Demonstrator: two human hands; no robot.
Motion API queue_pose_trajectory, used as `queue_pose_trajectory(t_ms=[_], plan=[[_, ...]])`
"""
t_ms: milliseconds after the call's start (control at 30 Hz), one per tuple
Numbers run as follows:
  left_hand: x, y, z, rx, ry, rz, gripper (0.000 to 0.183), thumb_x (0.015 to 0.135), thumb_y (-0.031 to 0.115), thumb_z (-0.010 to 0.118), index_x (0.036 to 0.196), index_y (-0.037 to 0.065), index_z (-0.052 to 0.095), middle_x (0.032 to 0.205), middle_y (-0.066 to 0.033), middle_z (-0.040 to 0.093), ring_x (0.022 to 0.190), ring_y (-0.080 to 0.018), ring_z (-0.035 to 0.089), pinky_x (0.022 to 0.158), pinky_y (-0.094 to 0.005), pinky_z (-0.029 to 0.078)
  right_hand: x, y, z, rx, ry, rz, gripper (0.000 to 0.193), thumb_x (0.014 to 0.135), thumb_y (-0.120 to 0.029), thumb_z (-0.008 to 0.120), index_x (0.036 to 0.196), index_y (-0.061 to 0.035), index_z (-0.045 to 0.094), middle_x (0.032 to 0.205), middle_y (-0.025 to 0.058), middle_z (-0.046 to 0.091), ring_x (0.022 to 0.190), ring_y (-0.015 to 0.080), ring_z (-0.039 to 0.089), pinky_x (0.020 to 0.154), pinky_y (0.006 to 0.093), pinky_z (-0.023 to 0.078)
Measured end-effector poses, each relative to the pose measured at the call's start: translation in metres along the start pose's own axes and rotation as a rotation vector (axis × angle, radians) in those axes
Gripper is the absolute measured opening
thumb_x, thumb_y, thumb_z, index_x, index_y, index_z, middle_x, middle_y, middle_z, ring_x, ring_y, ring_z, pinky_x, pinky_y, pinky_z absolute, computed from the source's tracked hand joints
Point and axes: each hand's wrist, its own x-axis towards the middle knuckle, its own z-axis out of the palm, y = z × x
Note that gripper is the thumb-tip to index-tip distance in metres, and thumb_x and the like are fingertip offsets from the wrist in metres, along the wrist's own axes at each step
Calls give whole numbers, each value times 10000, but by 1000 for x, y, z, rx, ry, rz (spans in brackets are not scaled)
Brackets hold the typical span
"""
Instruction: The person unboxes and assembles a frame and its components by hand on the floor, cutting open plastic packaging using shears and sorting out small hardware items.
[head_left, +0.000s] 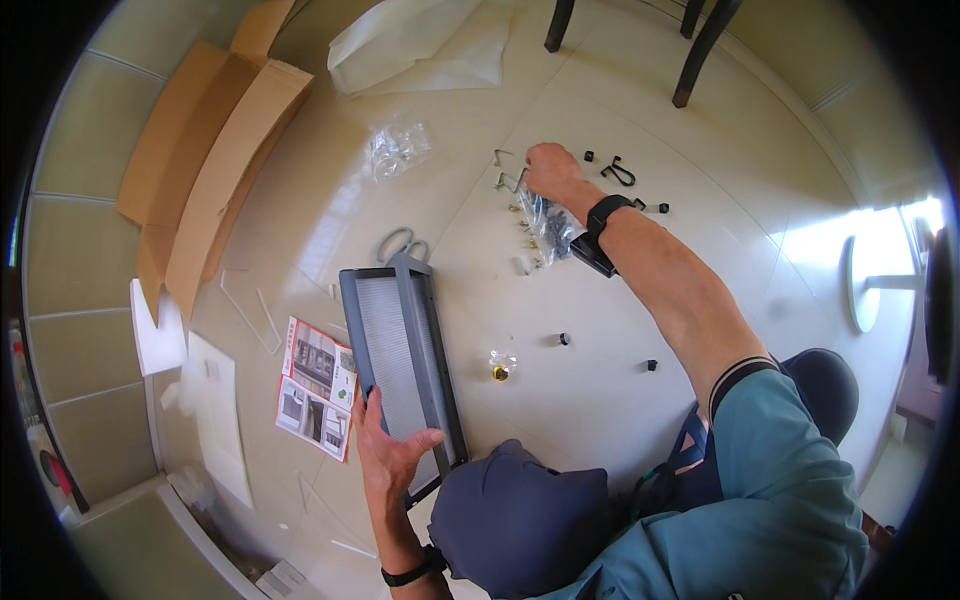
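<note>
The left grip [390, 450] is open, thumb spread well apart from the fingers, at the near end of a dark grey metal rack [382, 330] with a mesh panel. The rack lies on the floor [490, 310] and stretches forward from this grip; whether the palm presses on it is hard to tell.

The right grip [553, 170] is far forward and to the right of the left one. Its fingers are curled in, their tips turned away from view, so I cannot tell whether it grips anything. Just left of it are bent metal pieces [509, 182], the closest one right against the fingers in view. Immediately behind it lies a clear bag of small dark parts [549, 228], with a black object [593, 254] partly covered by the forearm. To its right are a small black cap [589, 156] and a looped black hook [620, 173]; to its left, well apart, sits a crumpled clear bag [400, 150].

Beyond the left grip, at the rack's far end, are grey-handled scissors [409, 238]. Just left of that grip lies an open printed booklet [318, 390]. To its right, past the rack, sits a gold-coloured part [499, 373] in clear wrapping. Far forward and left of it stands an open cardboard box [213, 170].
</note>
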Motion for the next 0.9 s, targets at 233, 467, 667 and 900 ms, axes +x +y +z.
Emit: queue_pose_trajectory(t_ms=[233,467,667,900], plan=[[0,1,-1,-2,11,30,1241,466,604,892,1345,-143,435,1354,-268,433,1254,-408,452,1053,-442,402,-5,-2,0,12,-35,-92,166,750,-144,620,868,-82,718,938,146,692,928,356,649,821,451,533],[-3,5,-1,6,29,49,1192,501,583,883,1329,-150,438,1332,-255,443,1227,-398,469,1023,-438,427,-22,4,-17,198,180,-369,132,823,-165,584,823,-78,684,848,108,682,928,309,594,784,437,515],[-3,8,-1,-12,26,51,1188,500,554,896,1342,-141,427,1338,-253,441,1233,-395,470,1021,-436,435,-45,-3,-40,404,220,-293,131,832,-159,594,859,-62,678,804,120,692,780,317,630,717,414,514],[-3,-3,-3,-15,17,37,1106,520,418,933,1370,-88,437,1364,-247,435,1243,-394,473,1031,-427,434,-74,-27,-42,815,-160,-72,195,813,-188,649,839,0,693,700,79,670,602,151,588,585,304,482]])
